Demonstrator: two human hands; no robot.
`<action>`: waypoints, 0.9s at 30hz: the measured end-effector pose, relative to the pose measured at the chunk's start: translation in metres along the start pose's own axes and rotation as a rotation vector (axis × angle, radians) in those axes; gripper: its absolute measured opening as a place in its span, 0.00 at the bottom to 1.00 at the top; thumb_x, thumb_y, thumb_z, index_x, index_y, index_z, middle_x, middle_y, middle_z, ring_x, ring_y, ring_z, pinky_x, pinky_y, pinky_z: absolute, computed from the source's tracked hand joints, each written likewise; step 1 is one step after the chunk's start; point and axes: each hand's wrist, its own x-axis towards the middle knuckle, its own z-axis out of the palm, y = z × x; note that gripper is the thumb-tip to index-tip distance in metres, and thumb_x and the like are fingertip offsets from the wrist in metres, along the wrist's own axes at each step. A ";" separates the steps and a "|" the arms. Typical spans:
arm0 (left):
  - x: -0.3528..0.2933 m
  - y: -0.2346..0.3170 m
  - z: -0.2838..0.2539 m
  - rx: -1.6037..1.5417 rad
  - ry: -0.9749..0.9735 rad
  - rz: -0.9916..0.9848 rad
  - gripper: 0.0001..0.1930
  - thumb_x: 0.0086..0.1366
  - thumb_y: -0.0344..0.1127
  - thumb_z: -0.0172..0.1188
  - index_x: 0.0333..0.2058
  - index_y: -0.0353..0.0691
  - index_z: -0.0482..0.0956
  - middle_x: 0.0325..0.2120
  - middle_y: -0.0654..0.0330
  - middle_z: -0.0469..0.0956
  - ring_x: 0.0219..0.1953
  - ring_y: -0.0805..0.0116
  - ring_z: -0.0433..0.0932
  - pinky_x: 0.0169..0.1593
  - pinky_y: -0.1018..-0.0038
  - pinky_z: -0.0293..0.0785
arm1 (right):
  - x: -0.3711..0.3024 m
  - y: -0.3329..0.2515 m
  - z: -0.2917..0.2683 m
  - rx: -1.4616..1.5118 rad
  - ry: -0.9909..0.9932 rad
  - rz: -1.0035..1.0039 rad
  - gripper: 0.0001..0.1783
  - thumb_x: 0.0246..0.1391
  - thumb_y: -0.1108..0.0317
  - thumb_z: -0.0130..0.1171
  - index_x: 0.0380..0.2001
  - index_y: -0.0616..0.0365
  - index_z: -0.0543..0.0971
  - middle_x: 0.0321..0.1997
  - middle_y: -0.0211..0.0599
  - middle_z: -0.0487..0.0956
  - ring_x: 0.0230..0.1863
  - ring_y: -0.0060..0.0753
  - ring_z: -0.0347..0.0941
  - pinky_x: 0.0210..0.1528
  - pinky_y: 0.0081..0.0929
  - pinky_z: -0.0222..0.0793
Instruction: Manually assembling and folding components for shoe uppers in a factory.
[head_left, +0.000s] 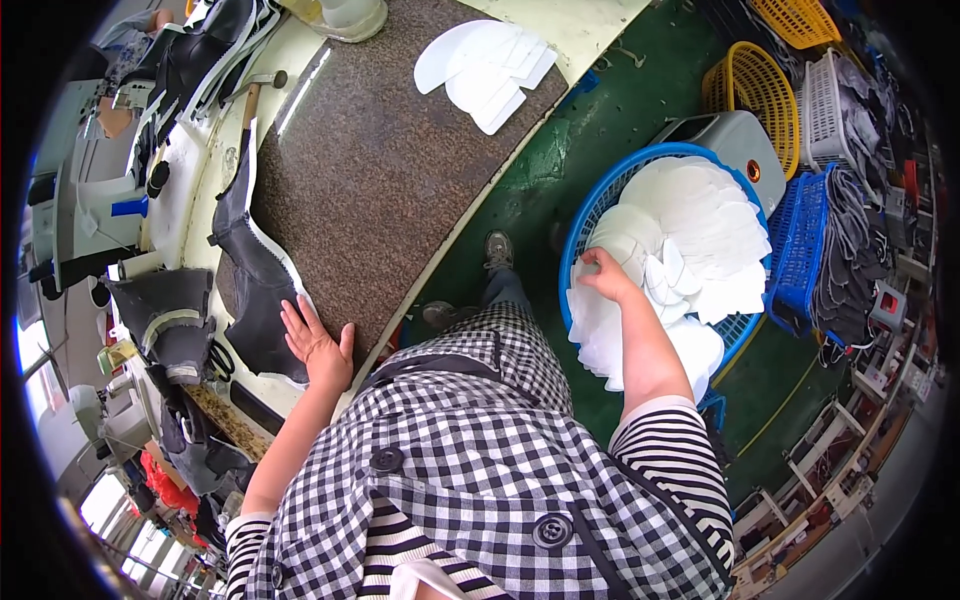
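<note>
My left hand [318, 347] lies flat with fingers spread on the lower end of a black boot-shaped leather upper [262, 290] edged in white. That upper stretches along the left side of a brown speckled board [370, 150]. On my right, a round blue basket [590, 200] is heaped with thin white cut pieces [690, 215]. Into it reaches my right hand [610, 278], its fingers curled and pinching at the edge of a white piece near the basket's left side. More white pieces [485, 75] lie fanned out at the board's far end.
A hammer [255, 92] and dark leather parts [190, 60] lie at the far left. Scissors [220, 360] rest beside other black pieces [165, 310]. Yellow baskets [755, 95], a blue crate [795, 250] and a grey box [735, 150] stand on the green floor at right.
</note>
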 end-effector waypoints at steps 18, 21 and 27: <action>0.004 -0.002 -0.005 0.029 -0.015 0.039 0.50 0.62 0.55 0.56 0.69 0.40 0.33 0.70 0.45 0.31 0.72 0.46 0.31 0.69 0.50 0.32 | 0.004 0.024 0.021 0.141 0.116 0.073 0.15 0.54 0.62 0.60 0.43 0.57 0.75 0.44 0.42 0.76 0.40 0.42 0.74 0.47 0.32 0.71; 0.007 0.005 -0.018 0.060 0.050 0.003 0.43 0.60 0.47 0.61 0.68 0.41 0.47 0.69 0.45 0.40 0.71 0.47 0.40 0.68 0.53 0.36 | 0.012 0.028 0.013 -0.030 0.087 -0.052 0.17 0.54 0.62 0.61 0.44 0.57 0.73 0.47 0.42 0.74 0.40 0.41 0.73 0.47 0.32 0.71; 0.039 0.116 -0.074 -0.308 0.057 0.513 0.30 0.57 0.29 0.62 0.59 0.39 0.65 0.62 0.49 0.59 0.63 0.48 0.58 0.64 0.60 0.53 | 0.009 0.033 0.001 0.307 -0.119 0.073 0.17 0.53 0.61 0.64 0.42 0.56 0.73 0.40 0.32 0.74 0.37 0.29 0.71 0.41 0.25 0.71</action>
